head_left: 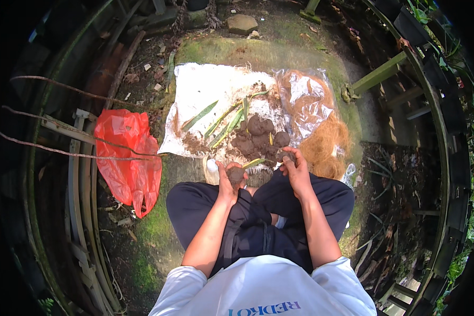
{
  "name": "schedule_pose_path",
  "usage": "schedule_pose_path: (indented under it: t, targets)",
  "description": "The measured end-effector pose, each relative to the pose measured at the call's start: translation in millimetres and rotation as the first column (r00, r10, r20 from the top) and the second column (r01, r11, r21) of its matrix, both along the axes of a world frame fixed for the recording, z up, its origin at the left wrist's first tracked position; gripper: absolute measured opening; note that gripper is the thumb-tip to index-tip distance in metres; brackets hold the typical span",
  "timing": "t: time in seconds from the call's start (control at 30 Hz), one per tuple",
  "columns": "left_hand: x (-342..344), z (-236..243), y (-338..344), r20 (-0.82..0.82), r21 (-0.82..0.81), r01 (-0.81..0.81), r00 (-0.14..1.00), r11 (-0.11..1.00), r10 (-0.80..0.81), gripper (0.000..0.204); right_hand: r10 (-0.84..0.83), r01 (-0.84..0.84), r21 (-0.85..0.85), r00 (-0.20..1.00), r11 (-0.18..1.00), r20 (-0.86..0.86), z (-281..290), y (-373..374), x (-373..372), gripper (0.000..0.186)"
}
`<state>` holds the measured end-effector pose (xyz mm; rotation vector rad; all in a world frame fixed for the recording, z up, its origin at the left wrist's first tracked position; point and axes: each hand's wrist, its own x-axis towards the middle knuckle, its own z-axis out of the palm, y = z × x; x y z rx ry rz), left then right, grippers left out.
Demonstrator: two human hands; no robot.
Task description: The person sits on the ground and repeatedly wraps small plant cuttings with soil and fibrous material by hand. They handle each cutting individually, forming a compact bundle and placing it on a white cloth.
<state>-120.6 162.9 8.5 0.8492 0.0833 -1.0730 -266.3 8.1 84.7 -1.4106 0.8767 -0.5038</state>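
My left hand (226, 185) is closed around a dark ball of mud (236, 175), palm upward, above my crossed legs. A green leaf piece (254, 163) sticks out from the ball toward the right. My right hand (299, 169) pinches a smaller lump of mud (285, 156) between thumb and fingers, apart from the ball. Just beyond it, a heap of dark mud (259, 134) with rounded lumps lies on a white sack (205, 84). Several long green leaf pieces (201, 115) rest on the sack, left of the heap.
To the right, a clear plastic bag (306, 97) holds brown fibre, with a loose fibre tuft (327, 148) below it. A red plastic bag (127, 158) lies at the left, thin sticks (73, 154) across it. A white object (212, 171) sits beside my left hand.
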Motion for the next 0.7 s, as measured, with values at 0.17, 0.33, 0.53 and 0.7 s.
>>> schedule_pose_path:
  t: [0.17,0.33,0.53,0.7]
  targets:
    - [-2.7,8.1,2.0,0.001,0.024,0.097,0.995,0.995,-0.097,0.071,0.116,-0.257,-0.456,0.942,0.852,-0.314,5.3,-21.1,10.4,0.05]
    - [-6.3,26.9,3.2,0.093,0.029,0.074,0.993,0.997,-0.076,0.066,0.226,-0.287,-0.369,0.953,0.884,-0.2,-18.7,8.8,9.7,0.047]
    - [-28.0,58.6,-11.2,0.374,0.027,0.12,0.919,0.992,-0.121,0.062,0.281,-0.303,0.167,0.949,0.938,0.142,-44.4,65.0,-0.6,0.081]
    - [-37.5,69.1,-22.6,0.844,0.377,0.149,0.352,0.914,-0.405,0.051,0.236,-0.332,0.354,0.928,0.874,0.286,-55.6,52.2,-8.8,0.083]
